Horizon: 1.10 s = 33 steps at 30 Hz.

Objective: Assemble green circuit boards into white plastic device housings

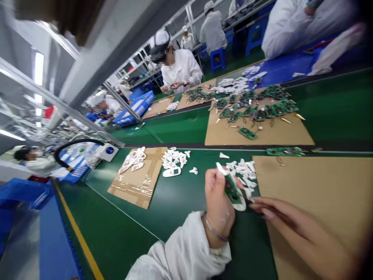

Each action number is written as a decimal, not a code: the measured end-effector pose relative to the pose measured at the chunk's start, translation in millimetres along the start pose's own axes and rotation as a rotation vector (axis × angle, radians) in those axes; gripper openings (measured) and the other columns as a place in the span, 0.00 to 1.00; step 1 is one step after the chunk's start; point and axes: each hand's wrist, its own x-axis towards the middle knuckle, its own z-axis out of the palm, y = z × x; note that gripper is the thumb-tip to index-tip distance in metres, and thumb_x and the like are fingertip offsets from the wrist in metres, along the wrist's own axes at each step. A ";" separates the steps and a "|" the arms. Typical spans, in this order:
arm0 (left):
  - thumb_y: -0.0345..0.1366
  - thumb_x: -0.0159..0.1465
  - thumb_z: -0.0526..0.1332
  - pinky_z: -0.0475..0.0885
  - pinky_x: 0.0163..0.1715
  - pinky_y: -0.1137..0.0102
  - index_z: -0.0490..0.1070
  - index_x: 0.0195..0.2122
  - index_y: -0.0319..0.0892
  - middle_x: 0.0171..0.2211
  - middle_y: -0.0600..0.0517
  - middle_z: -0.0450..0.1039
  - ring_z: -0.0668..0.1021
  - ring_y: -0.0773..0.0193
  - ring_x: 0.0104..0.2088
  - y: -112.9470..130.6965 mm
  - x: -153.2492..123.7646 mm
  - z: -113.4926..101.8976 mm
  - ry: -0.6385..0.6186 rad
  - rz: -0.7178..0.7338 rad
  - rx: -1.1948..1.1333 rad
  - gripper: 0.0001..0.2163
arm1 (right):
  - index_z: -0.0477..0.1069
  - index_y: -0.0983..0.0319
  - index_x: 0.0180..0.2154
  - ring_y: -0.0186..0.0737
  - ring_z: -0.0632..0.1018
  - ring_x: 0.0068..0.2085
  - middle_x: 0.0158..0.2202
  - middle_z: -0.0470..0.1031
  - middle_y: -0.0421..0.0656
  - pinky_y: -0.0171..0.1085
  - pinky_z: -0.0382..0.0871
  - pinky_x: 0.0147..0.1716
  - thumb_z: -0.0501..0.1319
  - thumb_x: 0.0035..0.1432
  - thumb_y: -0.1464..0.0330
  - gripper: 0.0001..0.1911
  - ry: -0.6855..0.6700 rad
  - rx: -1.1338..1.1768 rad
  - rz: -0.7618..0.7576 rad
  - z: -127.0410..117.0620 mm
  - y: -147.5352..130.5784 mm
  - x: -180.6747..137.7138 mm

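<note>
My left hand [218, 198] is closed around a white plastic shell [234, 192] with a green circuit board inside it. My right hand [288, 217] pinches a thin dark tool, whose tip meets the lower end of the shell. Both hands hover over the green table [175, 202], just below a heap of small white plastic parts [243, 171]. A metal bracelet sits on my left wrist.
A bare cardboard sheet [320, 194] lies at right. More white parts [173, 159] and white shells [132, 160] lie at left on taped cardboard. Green circuit boards [253, 107] cover a cardboard across the table. Several workers in white sit beyond; blue bins [136, 107] stand at left.
</note>
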 end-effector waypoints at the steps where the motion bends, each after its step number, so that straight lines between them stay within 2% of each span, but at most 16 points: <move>1: 0.49 0.63 0.60 0.69 0.23 0.73 0.61 0.35 0.42 0.19 0.56 0.69 0.72 0.68 0.19 1.4 1.6 3.4 0.027 0.015 -0.020 0.15 | 0.76 0.56 0.45 0.50 0.83 0.39 0.41 0.82 0.49 0.42 0.82 0.36 0.60 0.63 0.62 0.11 -0.027 0.047 0.156 2.2 -8.8 0.0; 3: 0.46 0.62 0.63 0.70 0.27 0.72 0.61 0.34 0.42 0.20 0.56 0.70 0.73 0.68 0.22 0.7 1.7 8.0 0.034 0.036 -0.039 0.14 | 0.73 0.60 0.47 0.47 0.83 0.42 0.43 0.81 0.50 0.43 0.81 0.41 0.60 0.62 0.59 0.15 -0.044 0.237 0.316 8.5 -22.3 1.2; 7: 0.46 0.64 0.60 0.70 0.28 0.72 0.61 0.36 0.44 0.24 0.55 0.71 0.74 0.68 0.24 -10.1 -7.6 11.2 -0.031 -0.041 -0.019 0.12 | 0.69 0.61 0.45 0.43 0.81 0.39 0.43 0.79 0.49 0.41 0.79 0.40 0.66 0.54 0.61 0.18 -0.004 0.427 0.446 20.9 -27.4 4.9; 9: 0.45 0.66 0.58 0.71 0.29 0.71 0.61 0.38 0.44 0.26 0.55 0.72 0.74 0.67 0.26 -16.8 -13.5 11.8 -0.063 -0.056 0.000 0.10 | 0.69 0.61 0.45 0.42 0.80 0.40 0.44 0.78 0.48 0.42 0.77 0.41 0.65 0.53 0.64 0.17 0.029 0.444 0.458 23.8 -24.5 4.8; 11: 0.44 0.67 0.57 0.71 0.31 0.70 0.61 0.39 0.45 0.28 0.55 0.72 0.75 0.67 0.28 -22.7 -18.3 12.5 -0.096 -0.014 0.015 0.09 | 0.69 0.61 0.44 0.42 0.79 0.40 0.41 0.77 0.47 0.41 0.76 0.41 0.63 0.56 0.65 0.14 0.046 0.408 0.452 23.9 -22.2 4.0; 15: 0.43 0.69 0.54 0.72 0.33 0.69 0.62 0.41 0.45 0.28 0.55 0.72 0.75 0.66 0.30 -30.2 -25.2 13.8 -0.168 0.106 0.048 0.07 | 0.68 0.61 0.35 0.39 0.72 0.31 0.31 0.72 0.41 0.38 0.69 0.31 0.61 0.55 0.66 0.06 0.073 0.245 0.431 18.6 -22.3 4.0; 18: 0.43 0.70 0.53 0.72 0.32 0.69 0.62 0.41 0.46 0.28 0.55 0.72 0.74 0.66 0.29 -34.1 -30.1 14.7 -0.193 0.130 0.066 0.07 | 0.62 0.59 0.28 0.37 0.67 0.28 0.26 0.66 0.39 0.36 0.64 0.26 0.62 0.51 0.65 0.09 0.082 0.226 0.433 15.2 -22.7 4.6; 21: 0.42 0.69 0.55 0.72 0.32 0.69 0.61 0.40 0.47 0.31 0.55 0.72 0.74 0.68 0.29 -37.9 -31.9 13.9 -0.198 0.178 0.069 0.06 | 0.57 0.58 0.25 0.37 0.66 0.27 0.24 0.62 0.37 0.35 0.63 0.26 0.62 0.49 0.65 0.12 0.071 0.301 0.455 14.4 -20.8 4.8; 25: 0.42 0.69 0.55 0.72 0.36 0.68 0.63 0.42 0.46 0.34 0.54 0.73 0.76 0.67 0.32 -39.3 -24.0 7.1 -0.185 0.133 0.099 0.07 | 0.64 0.59 0.31 0.37 0.69 0.29 0.27 0.66 0.37 0.37 0.67 0.30 0.64 0.47 0.63 0.11 0.075 0.416 0.510 14.5 -18.0 8.2; 28: 0.44 0.67 0.58 0.72 0.39 0.67 0.64 0.43 0.45 0.36 0.52 0.74 0.78 0.64 0.36 -35.9 -14.6 -0.4 -0.173 0.057 0.108 0.10 | 0.68 0.60 0.40 0.37 0.73 0.31 0.30 0.71 0.38 0.37 0.69 0.31 0.67 0.45 0.64 0.19 0.097 0.475 0.555 13.4 -18.3 12.3; 31: 0.41 0.62 0.66 0.72 0.37 0.70 0.65 0.43 0.46 0.36 0.54 0.73 0.77 0.66 0.35 -32.8 -8.4 -6.1 -0.129 0.051 0.167 0.13 | 0.68 0.59 0.40 0.36 0.73 0.28 0.29 0.72 0.38 0.36 0.70 0.27 0.71 0.41 0.65 0.22 0.076 0.551 0.617 11.0 -20.4 14.6; 33: 0.40 0.60 0.67 0.71 0.35 0.73 0.65 0.42 0.46 0.35 0.56 0.71 0.75 0.69 0.33 -32.7 -6.3 -8.4 -0.074 0.057 0.196 0.13 | 0.68 0.60 0.41 0.36 0.75 0.28 0.29 0.75 0.38 0.36 0.71 0.28 0.73 0.38 0.66 0.26 0.062 0.590 0.647 9.4 -22.1 14.9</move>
